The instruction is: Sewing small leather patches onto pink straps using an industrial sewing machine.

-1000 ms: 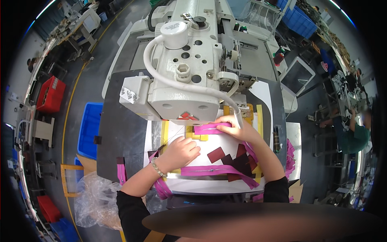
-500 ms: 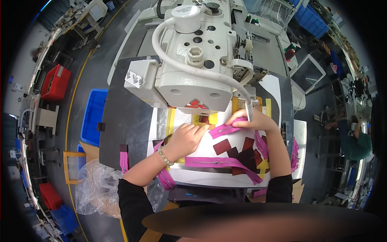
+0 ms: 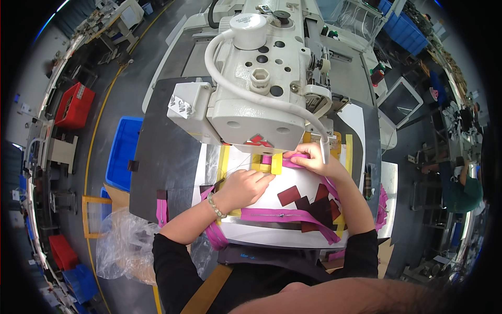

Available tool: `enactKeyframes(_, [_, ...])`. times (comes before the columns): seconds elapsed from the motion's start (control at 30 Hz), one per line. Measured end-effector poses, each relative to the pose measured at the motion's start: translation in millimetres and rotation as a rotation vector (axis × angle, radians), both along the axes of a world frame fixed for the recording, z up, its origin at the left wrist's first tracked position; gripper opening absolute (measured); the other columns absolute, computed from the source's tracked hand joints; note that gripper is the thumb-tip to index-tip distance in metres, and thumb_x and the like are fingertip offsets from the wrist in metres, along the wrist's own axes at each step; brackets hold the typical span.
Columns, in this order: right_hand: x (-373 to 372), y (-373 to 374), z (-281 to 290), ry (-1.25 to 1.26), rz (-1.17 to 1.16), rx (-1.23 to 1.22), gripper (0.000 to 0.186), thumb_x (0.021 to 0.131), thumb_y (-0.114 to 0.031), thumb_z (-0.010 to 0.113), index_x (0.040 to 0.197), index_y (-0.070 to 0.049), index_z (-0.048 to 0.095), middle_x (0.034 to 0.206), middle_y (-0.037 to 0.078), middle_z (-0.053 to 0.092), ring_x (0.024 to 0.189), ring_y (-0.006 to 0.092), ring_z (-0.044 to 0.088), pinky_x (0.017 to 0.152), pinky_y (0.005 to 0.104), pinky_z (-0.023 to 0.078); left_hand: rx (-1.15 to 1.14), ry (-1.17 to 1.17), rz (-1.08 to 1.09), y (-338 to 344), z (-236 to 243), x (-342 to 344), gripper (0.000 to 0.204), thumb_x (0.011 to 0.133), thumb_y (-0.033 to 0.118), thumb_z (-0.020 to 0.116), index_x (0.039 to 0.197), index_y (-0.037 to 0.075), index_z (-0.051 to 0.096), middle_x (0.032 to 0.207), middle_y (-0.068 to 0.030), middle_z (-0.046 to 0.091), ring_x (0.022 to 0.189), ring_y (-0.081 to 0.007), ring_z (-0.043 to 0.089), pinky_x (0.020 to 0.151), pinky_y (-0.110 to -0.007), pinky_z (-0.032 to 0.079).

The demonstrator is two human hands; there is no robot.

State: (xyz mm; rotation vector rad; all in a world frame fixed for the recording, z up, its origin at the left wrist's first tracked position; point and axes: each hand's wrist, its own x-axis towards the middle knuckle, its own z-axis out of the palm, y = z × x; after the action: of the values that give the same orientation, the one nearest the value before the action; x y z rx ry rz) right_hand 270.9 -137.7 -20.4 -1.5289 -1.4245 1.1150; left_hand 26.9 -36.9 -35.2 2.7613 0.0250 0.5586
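Note:
My left hand [image 3: 246, 188], wearing a beaded bracelet, has fingers bent together at the lower edge of the yellow guide [image 3: 276, 166]; whatever is under its fingertips is hidden. My right hand [image 3: 314, 157] pinches a pink zipper strip [image 3: 295, 161] whose end lies in that guide, just below the white sewing machine head [image 3: 225, 123]. Another pink zipper [image 3: 261, 214] crosses the front of the white board [image 3: 246, 162]. Dark red and black patches [image 3: 288, 195] lie scattered beside my right wrist. More pink zippers [image 3: 216, 235] hang by my left forearm.
A blue bin [image 3: 120, 152] and crumpled clear plastic [image 3: 117, 246] are left of the dark table [image 3: 157, 125]. A red bin [image 3: 73, 104] stands farther left. At the right are a screen [image 3: 397, 102] and a person in green [image 3: 465, 191] at another station.
Since half a second ago, my right hand has moved the pink zipper leftward into the yellow guide, covering the red piece seen there. My left hand's fingertips have shifted down slightly.

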Motion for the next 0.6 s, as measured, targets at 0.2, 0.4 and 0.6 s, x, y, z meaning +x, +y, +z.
enactKeyframes(0.2, [3.8,4.0,8.2,0.026,0.035,-0.109,0.02,0.085,-0.014,0.063,0.099,-0.001,0.064,0.092,0.008,0.067,0.087,0.017,0.061,0.08,0.0298,0.047,0.073,-0.069,-0.042,-4.3,4.5,-0.8,0.022,0.074,0.012,0.069,0.096,0.008,0.068,0.07,0.0005,0.053,0.063,-0.0143,0.055,0.054,-0.028,0.042])
enactKeyframes(0.4, [9.1,2.0,-9.1,0.014,0.063,-0.054,0.018,0.088,-0.017,0.062,0.1,-0.004,0.063,0.095,0.009,0.066,0.09,0.022,0.063,0.082,0.0331,0.047,0.179,-0.068,-0.033,-8.9,10.7,-1.1,0.02,0.076,0.013,0.064,0.094,0.006,0.065,0.076,0.0005,0.054,0.075,-0.0123,0.054,0.058,-0.026,0.039])
enactKeyframes(0.6, [7.3,3.7,-6.8,-0.018,0.07,0.003,0.019,0.088,-0.018,0.062,0.102,-0.006,0.063,0.098,0.01,0.066,0.093,0.025,0.063,0.083,0.0346,0.048,0.212,-0.021,-0.011,-10.7,8.5,-1.3,0.028,0.076,0.019,0.069,0.102,0.009,0.068,0.099,-0.0002,0.064,0.087,-0.0135,0.056,0.069,-0.029,0.038])
